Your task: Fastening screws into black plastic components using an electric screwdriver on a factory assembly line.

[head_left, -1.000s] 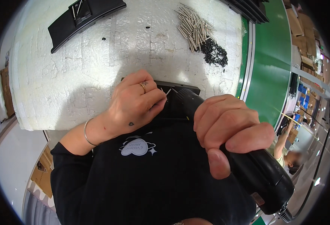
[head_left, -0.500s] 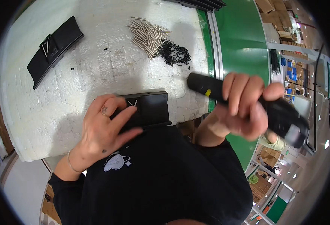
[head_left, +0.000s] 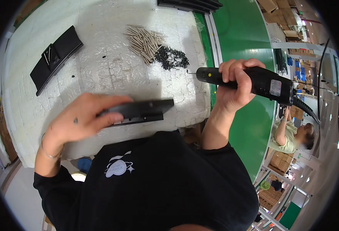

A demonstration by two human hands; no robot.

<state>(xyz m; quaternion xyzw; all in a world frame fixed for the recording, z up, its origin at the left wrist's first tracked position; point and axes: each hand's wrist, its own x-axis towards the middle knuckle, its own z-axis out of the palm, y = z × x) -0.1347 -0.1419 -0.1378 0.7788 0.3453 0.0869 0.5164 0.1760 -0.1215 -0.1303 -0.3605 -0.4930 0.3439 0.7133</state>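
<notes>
My left hand grips the left end of a black, slightly curved plastic piece, fingers above and thumb below. The piece is tilted up on its edge near me; the hand is smeared by motion. Off to the right, my right hand is wrapped round a black electric screwdriver. Its thin bit points left, and a small dark bit of something, likely a screw, shows at the tip. Beyond it lie a heap of black screws and a pile of silver metal pins.
Another black curved piece with pins in its middle lies at the far left of the white padded table. More black parts are stacked at the back. A green surface runs along the right, where another person sits.
My left hand has tipped the black piece up from lying flat, so its pins no longer show. The screwdriver has swung level, its bit now pointing left near the screws.
</notes>
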